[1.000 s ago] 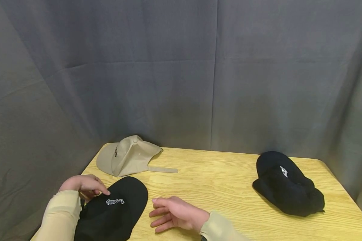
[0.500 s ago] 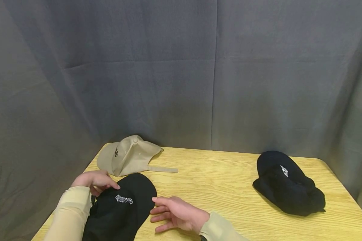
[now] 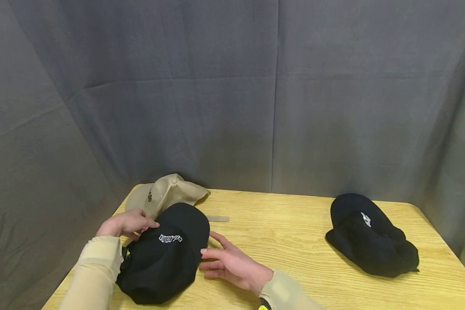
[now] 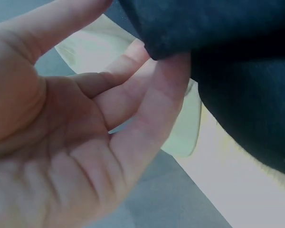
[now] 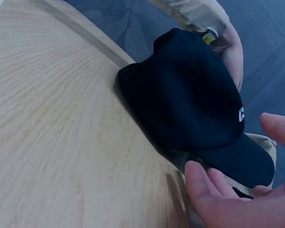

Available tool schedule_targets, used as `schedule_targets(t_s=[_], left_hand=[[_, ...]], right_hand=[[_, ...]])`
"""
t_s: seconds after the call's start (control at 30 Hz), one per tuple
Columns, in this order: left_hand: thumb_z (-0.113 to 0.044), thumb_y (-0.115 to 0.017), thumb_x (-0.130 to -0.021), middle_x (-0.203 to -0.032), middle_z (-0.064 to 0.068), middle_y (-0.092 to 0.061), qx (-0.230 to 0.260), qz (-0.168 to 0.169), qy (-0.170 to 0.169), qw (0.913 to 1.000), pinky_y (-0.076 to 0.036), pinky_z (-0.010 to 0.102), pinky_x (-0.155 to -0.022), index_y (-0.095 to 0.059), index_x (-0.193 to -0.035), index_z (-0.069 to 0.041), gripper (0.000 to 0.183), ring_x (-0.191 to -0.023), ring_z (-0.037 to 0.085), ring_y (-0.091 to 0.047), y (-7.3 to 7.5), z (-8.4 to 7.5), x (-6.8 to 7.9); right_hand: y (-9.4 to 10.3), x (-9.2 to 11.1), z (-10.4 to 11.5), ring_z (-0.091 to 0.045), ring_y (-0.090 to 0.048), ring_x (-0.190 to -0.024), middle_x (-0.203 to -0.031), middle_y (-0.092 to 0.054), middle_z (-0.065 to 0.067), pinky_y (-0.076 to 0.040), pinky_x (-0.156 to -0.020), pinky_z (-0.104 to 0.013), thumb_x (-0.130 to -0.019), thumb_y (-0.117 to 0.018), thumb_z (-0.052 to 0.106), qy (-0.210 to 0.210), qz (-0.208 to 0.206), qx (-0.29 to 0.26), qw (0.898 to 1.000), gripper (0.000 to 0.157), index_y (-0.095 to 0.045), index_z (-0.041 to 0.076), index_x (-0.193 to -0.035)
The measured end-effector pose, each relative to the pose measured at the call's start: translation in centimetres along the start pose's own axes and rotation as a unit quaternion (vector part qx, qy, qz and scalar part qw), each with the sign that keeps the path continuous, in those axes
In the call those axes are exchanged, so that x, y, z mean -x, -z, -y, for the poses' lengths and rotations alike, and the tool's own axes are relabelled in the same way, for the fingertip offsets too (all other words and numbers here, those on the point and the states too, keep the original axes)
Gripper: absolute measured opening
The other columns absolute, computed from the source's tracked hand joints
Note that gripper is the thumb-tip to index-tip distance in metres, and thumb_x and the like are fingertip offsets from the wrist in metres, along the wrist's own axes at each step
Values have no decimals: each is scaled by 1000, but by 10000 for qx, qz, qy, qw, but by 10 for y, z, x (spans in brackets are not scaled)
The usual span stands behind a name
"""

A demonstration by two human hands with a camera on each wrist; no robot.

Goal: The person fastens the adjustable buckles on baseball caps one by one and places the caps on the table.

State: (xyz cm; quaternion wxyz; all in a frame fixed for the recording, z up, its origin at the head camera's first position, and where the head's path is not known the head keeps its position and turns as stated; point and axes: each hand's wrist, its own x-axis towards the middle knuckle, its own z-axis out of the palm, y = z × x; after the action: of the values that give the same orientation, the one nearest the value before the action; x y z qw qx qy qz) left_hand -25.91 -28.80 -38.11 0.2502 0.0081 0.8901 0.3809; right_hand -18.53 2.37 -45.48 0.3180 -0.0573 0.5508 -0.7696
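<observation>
A black baseball cap [image 3: 155,267] with white COLORADO lettering is at the left front of the table. My left hand [image 3: 128,223] pinches its edge where brim and crown meet, thumb on top. In the left wrist view, the fingers [image 4: 152,109] reach under the dark cloth [image 4: 218,28]. Beside the brim's right edge is my right hand [image 3: 238,265], its fingers extended and slightly spread. From the right wrist, the cap [image 5: 190,95] shows crown upward, with the right fingertips close to the brim [image 5: 240,159].
Behind the black cap lies a beige cap [image 3: 174,191], partly covered by it, with its strap [image 3: 218,218] trailing right. Another dark cap [image 3: 372,245] with a white emblem rests at the table's right. Grey curtains [image 3: 232,107] stand behind the wooden table [image 3: 279,224].
My left hand has carried the black cap forward and to the right, so it now overlaps the beige cap. My right hand has lifted slightly, its fingers spreading beside the brim.
</observation>
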Motion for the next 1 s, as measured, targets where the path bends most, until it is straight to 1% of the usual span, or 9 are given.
schedule_targets(t_s=[0.1,0.23,0.47,0.63,0.73,0.8,0.9,0.97,1.0], left_hand=[[-18,-61,-98,-60,-5,-37,49,-28,-137,9999,-47,29,-60,-45,-61,-16,41,-59,12,-42,-2,-4,-1],[-17,-60,-99,-61,-4,-38,167,-14,-264,9995,-48,29,-61,-44,-62,-15,41,-61,12,-44,-2,-9,-3],[-15,-60,-100,-61,-4,-38,275,52,-430,9987,-45,27,-59,-45,-63,-16,40,-62,12,-42,-1,-14,-9],[-16,-60,-101,-64,-4,-38,349,-28,-575,9977,-49,29,-62,-50,-70,-11,33,-65,14,-45,-4,-18,-10],[-17,-63,-101,-66,-2,-40,398,-177,-675,9968,-50,30,-63,-59,-81,-5,24,-67,15,-47,-6,-23,-10],[-18,-64,-100,-70,0,-42,404,-277,-802,9956,-50,31,-64,-61,-92,1,21,-68,16,-47,-8,-26,-11],[-20,-65,-101,-76,2,-46,430,-416,-984,9933,-47,29,-63,-59,-115,8,32,-70,16,-47,-11,-32,-13],[-21,-64,-101,-78,1,-48,463,-440,-1132,9915,-45,28,-64,-55,-124,10,39,-71,16,-47,-13,-36,-15],[-21,-63,-101,-82,2,-51,469,-465,-1131,9914,-45,27,-66,-54,-128,9,42,-73,15,-48,-14,-39,-15]], right_hand=[[1,0,2,-31,-67,-105,-125,-60,-19,-56,-87,-40,-97,-70,20,93,-83,14,9999,85,-18,20,-163],[3,0,6,-27,-69,-97,-124,-59,-20,-57,-86,-38,-96,-71,18,195,-90,-6,9998,89,-14,24,-164],[6,1,9,-27,-70,-98,-123,-60,-19,-57,-85,-37,-95,-72,16,346,-168,-8,9993,91,-12,24,-164],[7,-1,9,-25,-70,-90,-112,-65,-19,-57,-85,-38,-94,-74,13,436,-315,-42,9985,94,-13,25,-164],[9,-2,10,-23,-67,-86,-106,-66,-16,-56,-83,-36,-92,-74,11,579,-456,51,9973,97,-12,25,-164],[10,-3,12,-22,-67,-87,-106,-67,-15,-55,-82,-35,-92,-75,10,719,-588,112,9956,98,-10,25,-164],[14,-4,15,-22,-68,-91,-112,-68,-14,-54,-82,-33,-91,-74,8,910,-793,123,9926,100,-7,26,-164],[17,-3,18,-23,-69,-95,-117,-69,-15,-54,-82,-32,-91,-73,5,995,-908,79,9909,102,-6,26,-164],[18,-2,19,-23,-69,-97,-119,-68,-15,-54,-80,-31,-91,-73,5,1015,-957,78,9902,102,-5,26,-164]])
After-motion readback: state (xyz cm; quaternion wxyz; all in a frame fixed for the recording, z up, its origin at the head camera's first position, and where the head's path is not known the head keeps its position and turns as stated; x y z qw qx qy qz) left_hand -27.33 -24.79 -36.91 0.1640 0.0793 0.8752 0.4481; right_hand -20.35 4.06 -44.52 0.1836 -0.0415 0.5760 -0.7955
